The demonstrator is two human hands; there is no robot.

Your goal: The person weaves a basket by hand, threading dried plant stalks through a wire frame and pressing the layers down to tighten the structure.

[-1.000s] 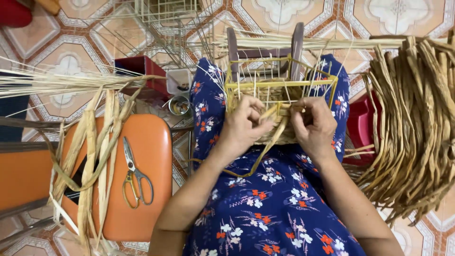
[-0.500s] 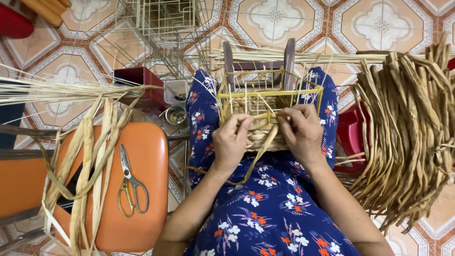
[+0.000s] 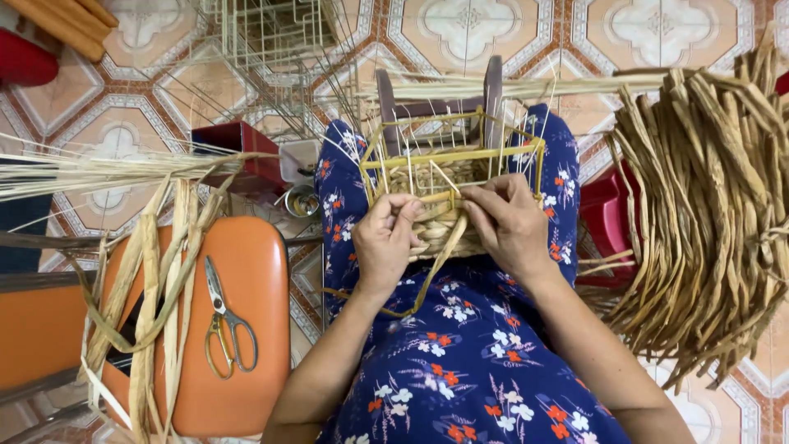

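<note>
A half-woven straw basket point(image 3: 448, 177) on a yellow wire frame rests on my lap over a blue flowered dress. My left hand point(image 3: 386, 240) grips the basket's near left side, fingers pinching a flat straw strand point(image 3: 436, 263) that loops down over my lap. My right hand point(image 3: 509, 224) holds the basket's near right side, fingertips pressed on the woven rim where the strand enters. Thin upright spokes stick out above the weave.
An orange stool point(image 3: 238, 329) at my left carries scissors point(image 3: 223, 321) and long dried strips point(image 3: 156, 288). A big bundle of dried fibre point(image 3: 715, 205) lies at my right over a red stool point(image 3: 604, 218). Wire frames point(image 3: 271, 49) stand behind on the tiled floor.
Both hands have shifted along the basket's near rim, working the strand into the weave. The view has tipped a little, so the basket sits lower in the frame.
</note>
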